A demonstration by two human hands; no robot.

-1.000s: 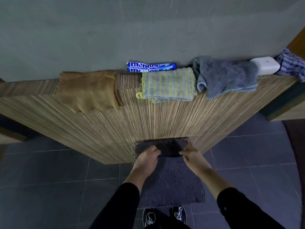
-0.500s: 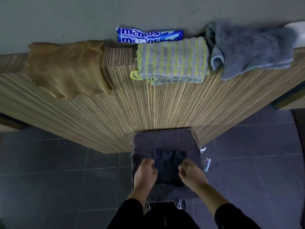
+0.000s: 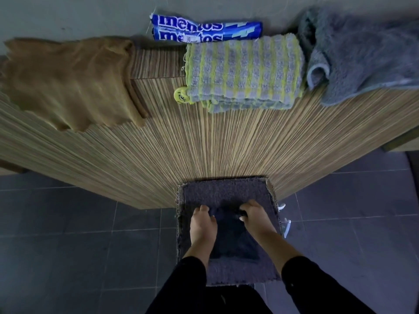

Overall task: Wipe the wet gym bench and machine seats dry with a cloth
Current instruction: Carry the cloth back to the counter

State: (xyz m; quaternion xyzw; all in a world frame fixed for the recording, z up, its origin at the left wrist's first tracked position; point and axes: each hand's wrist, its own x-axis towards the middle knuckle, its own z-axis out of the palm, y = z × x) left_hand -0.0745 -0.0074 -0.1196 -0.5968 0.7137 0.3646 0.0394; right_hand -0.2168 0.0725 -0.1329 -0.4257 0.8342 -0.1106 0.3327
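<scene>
A dark navy cloth (image 3: 231,236) lies on a grey carpeted seat pad (image 3: 226,189) low in front of me, against a wooden panel. My left hand (image 3: 201,223) grips the cloth's far left edge, fingers curled down into it. At the far right edge my right hand (image 3: 256,217) grips the same cloth. Both forearms reach down from black sleeves. The cloth covers the pad's middle between my hands.
The striped wooden panel (image 3: 204,143) rises behind the pad. On its top ledge lie a tan cloth (image 3: 68,87), a grey-and-yellow striped towel (image 3: 244,71), a grey fluffy towel (image 3: 358,48) and blue Mentos packs (image 3: 204,28). Dark floor tiles (image 3: 79,245) surround the pad.
Both hands drew the dark cloth back toward me across the pad, then pushed it slightly forward. My head moved closer, so the ledge items look larger.
</scene>
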